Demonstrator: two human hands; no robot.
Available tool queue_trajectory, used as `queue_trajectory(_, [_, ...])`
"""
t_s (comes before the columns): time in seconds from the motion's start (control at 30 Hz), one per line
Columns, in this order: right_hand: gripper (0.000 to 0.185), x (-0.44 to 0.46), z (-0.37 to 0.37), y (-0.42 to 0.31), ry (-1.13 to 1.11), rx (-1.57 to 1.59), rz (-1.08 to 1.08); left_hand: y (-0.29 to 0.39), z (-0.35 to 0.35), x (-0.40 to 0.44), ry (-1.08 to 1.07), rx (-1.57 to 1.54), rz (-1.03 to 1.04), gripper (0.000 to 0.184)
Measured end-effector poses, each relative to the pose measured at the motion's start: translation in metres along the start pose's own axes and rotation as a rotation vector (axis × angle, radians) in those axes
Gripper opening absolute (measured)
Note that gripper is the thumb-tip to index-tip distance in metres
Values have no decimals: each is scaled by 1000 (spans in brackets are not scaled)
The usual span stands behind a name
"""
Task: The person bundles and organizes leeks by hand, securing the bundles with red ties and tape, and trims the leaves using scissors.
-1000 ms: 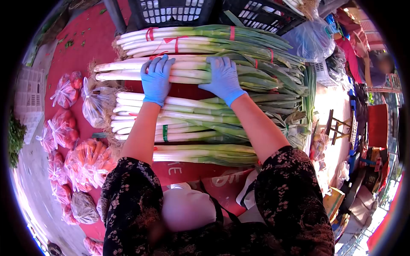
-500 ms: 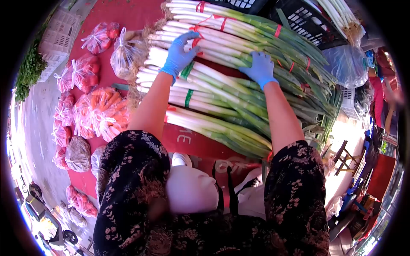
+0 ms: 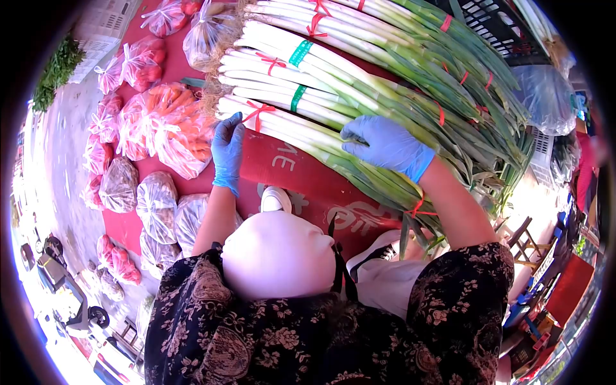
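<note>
Both hands wear blue gloves. My left hand [image 3: 228,154] is at the white root end of the nearest leek bundle [image 3: 282,127], fingers drawn together beside the tail of its red tie [image 3: 258,114]. Whether they pinch the tie or a stalk is unclear. Over the middle of the same bundle is my right hand [image 3: 388,146], its fingers curled inward against the stalks. What lies inside its grip is hidden. Just beyond, other leeks carry green tape [image 3: 298,96] or red ties, white ends left, green leaves [image 3: 468,128] right.
Plastic bags of carrots [image 3: 170,125], red produce [image 3: 142,63] and other vegetables [image 3: 157,205] line the left side of the red cloth [image 3: 282,163]. A black crate [image 3: 497,25] and a clear plastic bag [image 3: 545,99] are at the far right. My white shoe [image 3: 276,200] shows below.
Both hands have come back toward me from the farther leek bundles to the nearest one. My left hand's fingers have drawn together and my right hand's have curled. The view has shifted.
</note>
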State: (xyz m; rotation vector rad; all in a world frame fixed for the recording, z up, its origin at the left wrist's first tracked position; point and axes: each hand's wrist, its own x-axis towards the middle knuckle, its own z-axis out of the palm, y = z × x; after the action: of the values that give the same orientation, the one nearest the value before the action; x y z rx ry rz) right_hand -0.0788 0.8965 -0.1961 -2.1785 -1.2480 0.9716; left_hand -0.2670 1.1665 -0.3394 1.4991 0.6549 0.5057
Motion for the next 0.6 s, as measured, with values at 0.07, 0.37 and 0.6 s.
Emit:
queue_trajectory(0.07, [38, -4, 29, 13, -19, -198, -83, 11, 17, -3, 18, 139, 6, 34])
queue_trajectory(0.37, [62, -50, 20, 65, -279, 239, 228, 31, 34, 12, -115, 886, 220, 46])
queue_trajectory(0.6, [68, -130, 14, 74, -298, 170, 347, 82, 90, -15, -443, 930, 776, 63])
